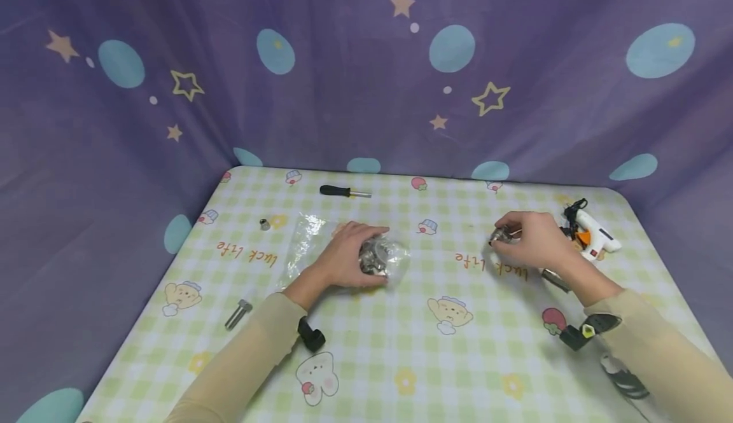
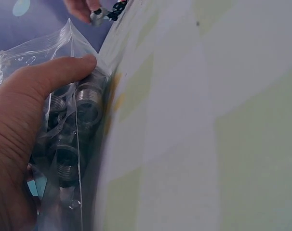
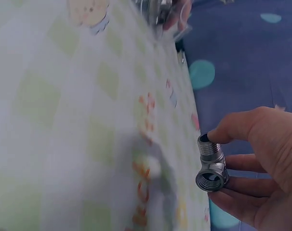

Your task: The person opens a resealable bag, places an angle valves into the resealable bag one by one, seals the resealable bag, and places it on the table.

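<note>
On the table, my left hand (image 1: 347, 254) grips a clear plastic bag (image 2: 71, 45) that holds several threaded metal pipe fittings (image 2: 88, 103). In the left wrist view the thumb lies across the bag's upper part. Farther right, my right hand (image 1: 535, 238) pinches a shiny metal tee fitting (image 3: 211, 166) between thumb and fingers, raised off the cloth. Its threaded end and an inner-threaded opening show in the right wrist view.
A black-handled screwdriver (image 1: 336, 191) lies at the back. On the left are a small metal fitting (image 1: 265, 224) and a bolt (image 1: 238, 315). A white glue gun (image 1: 597, 232) and a metal cylinder (image 1: 555, 280) lie by the right arm. A dark striped object (image 1: 627, 381) is nearer.
</note>
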